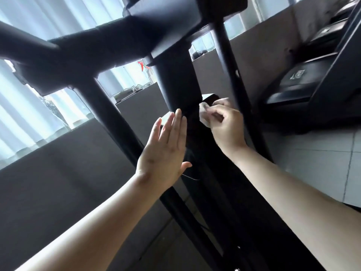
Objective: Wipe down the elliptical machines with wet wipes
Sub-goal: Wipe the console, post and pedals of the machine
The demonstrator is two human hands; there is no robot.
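My left hand (166,151) left of elliptical column (178,83); my right hand (227,124) right of it, wipe (204,114) between; second machine (312,83) far right.

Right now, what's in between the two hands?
The elliptical's black center post stands between them in the head view: left hand flat on one side, right hand holding a white wipe on the other.

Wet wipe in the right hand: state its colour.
White. The head view shows the wet wipe bunched in the right hand.

Black elliptical machine (175,85), frame looming close; crumpled white wet wipe (203,114) against its central column
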